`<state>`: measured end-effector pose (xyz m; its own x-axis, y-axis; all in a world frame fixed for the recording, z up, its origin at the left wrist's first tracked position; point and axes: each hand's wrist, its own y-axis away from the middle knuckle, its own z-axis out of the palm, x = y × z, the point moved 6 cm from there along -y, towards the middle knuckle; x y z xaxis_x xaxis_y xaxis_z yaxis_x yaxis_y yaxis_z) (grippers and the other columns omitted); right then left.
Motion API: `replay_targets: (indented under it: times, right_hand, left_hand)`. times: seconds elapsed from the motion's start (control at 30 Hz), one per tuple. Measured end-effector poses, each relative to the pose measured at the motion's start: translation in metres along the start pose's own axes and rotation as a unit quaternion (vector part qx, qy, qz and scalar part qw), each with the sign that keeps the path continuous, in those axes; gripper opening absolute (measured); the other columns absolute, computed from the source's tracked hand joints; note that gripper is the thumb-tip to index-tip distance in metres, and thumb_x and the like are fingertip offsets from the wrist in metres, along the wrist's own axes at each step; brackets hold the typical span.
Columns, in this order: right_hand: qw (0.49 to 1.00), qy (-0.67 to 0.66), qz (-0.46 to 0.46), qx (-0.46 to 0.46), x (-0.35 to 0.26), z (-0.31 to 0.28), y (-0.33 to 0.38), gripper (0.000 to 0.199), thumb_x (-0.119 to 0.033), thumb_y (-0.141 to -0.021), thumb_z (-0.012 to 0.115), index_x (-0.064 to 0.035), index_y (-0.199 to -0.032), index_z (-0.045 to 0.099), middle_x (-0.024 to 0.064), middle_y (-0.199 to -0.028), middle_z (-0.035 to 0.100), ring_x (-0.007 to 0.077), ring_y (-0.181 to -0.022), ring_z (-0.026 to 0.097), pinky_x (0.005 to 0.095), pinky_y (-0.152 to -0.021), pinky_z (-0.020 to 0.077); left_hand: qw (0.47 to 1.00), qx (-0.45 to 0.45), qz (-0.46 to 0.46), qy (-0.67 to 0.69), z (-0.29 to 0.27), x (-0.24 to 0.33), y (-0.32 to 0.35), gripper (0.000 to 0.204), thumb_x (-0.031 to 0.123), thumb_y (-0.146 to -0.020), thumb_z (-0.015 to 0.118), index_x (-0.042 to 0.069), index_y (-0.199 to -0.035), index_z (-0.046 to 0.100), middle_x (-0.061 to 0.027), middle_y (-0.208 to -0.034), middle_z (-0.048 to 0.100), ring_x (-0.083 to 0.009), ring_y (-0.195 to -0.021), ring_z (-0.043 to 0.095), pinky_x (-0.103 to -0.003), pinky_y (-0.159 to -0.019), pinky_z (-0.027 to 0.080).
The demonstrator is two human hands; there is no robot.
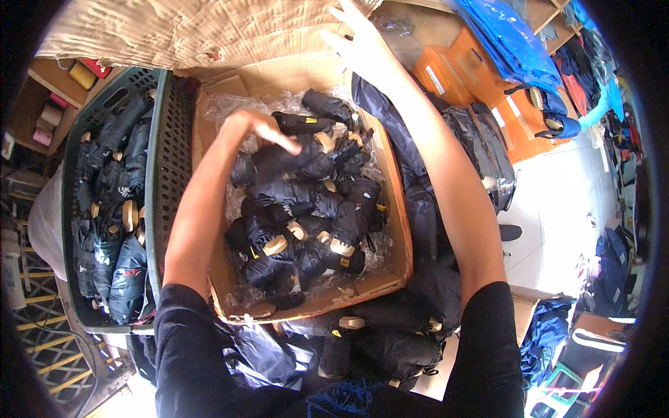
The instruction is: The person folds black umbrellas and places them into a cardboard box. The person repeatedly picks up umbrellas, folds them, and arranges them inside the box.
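Folded black umbrellas (pixel 282 195) with beige handles lie heaped in an open cardboard box (pixel 401 230), some resting on crumpled clear plastic. My left hand (pixel 258 129) hovers or rests above the far left part of the heap. Its fingers stretch to the right, and I see nothing in them; whether they touch an umbrella I cannot tell. Farther away, my right hand (pixel 362 49) is at the right end of the raised, creased cardboard flap (pixel 209 28). Its fingers are spread, and they seem to be against the flap's edge.
A dark green plastic crate (pixel 164 132) of similar umbrellas stands left of the box. More black umbrellas (pixel 383 348) lie close to my body. Orange boxes (pixel 453 70), a blue plastic sheet (pixel 509 42) and a dark wrapped bundle (pixel 477 146) are at the right.
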<state>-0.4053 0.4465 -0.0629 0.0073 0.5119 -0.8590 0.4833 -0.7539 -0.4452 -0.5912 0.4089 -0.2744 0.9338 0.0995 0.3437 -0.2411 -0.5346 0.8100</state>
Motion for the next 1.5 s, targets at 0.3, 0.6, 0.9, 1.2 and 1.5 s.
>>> replay_targets:
  times: [0.3,0.6,0.9,1.2,1.5]
  right_hand:
    - [0.999,0.043,-0.004,0.002,0.000,0.003,0.000,0.082,-0.001,-0.087,0.053,-0.0231,-0.152,0.009,0.0332,-0.144,0.030,0.0164,-0.074,0.057,0.0240,-0.059,0.0497]
    - [0.989,0.025,-0.144,-0.025,0.003,-0.001,0.010,0.078,-0.001,-0.087,0.050,-0.0108,-0.151,0.009,0.0249,-0.151,0.022,0.0325,-0.137,0.030,0.0366,-0.109,0.0307]
    - [0.980,0.089,-0.179,-0.002,-0.005,0.000,0.008,0.077,-0.001,-0.088,0.051,-0.0116,-0.152,0.009,0.0233,-0.152,0.022,0.0317,-0.133,0.037,0.0364,-0.102,0.0401]
    - [0.997,-0.053,0.048,-0.019,-0.003,0.000,0.015,0.076,-0.002,-0.090,0.051,-0.0210,-0.152,0.011,0.0301,-0.147,0.026,0.0126,-0.071,0.054,0.0212,-0.051,0.0447]
    - [0.999,0.030,0.019,-0.022,-0.004,-0.004,0.018,0.075,-0.003,-0.089,0.051,-0.0178,-0.152,0.012,0.0084,-0.090,0.061,0.0058,-0.051,0.045,0.0215,-0.045,0.0408]
  left_hand:
    - [0.880,0.395,0.155,-0.213,-0.037,0.061,-0.061,0.079,0.028,-0.066,0.080,0.015,-0.134,0.042,-0.0139,-0.136,0.047,-0.0315,-0.120,0.052,-0.042,-0.103,0.040]
    - [0.933,0.305,0.061,-0.178,-0.032,0.063,-0.104,0.125,0.026,-0.041,0.091,0.018,-0.145,0.024,-0.0149,-0.150,0.024,-0.0356,-0.133,0.034,-0.059,-0.101,0.038]
    - [0.910,0.330,0.036,-0.251,-0.009,0.034,-0.090,0.114,0.025,-0.048,0.090,0.010,-0.142,0.026,-0.0105,-0.145,0.034,-0.0332,-0.134,0.032,-0.062,-0.098,0.039]
    - [0.919,0.332,0.002,-0.213,-0.015,0.041,-0.062,0.099,0.024,-0.052,0.087,0.003,-0.133,0.034,-0.0201,-0.136,0.042,-0.0406,-0.128,0.038,-0.054,-0.103,0.036]
    - [0.924,0.379,0.035,-0.020,-0.023,0.024,0.024,0.075,0.028,-0.059,0.077,0.001,-0.122,0.046,-0.0259,-0.119,0.057,-0.0383,-0.114,0.053,-0.043,-0.094,0.045]
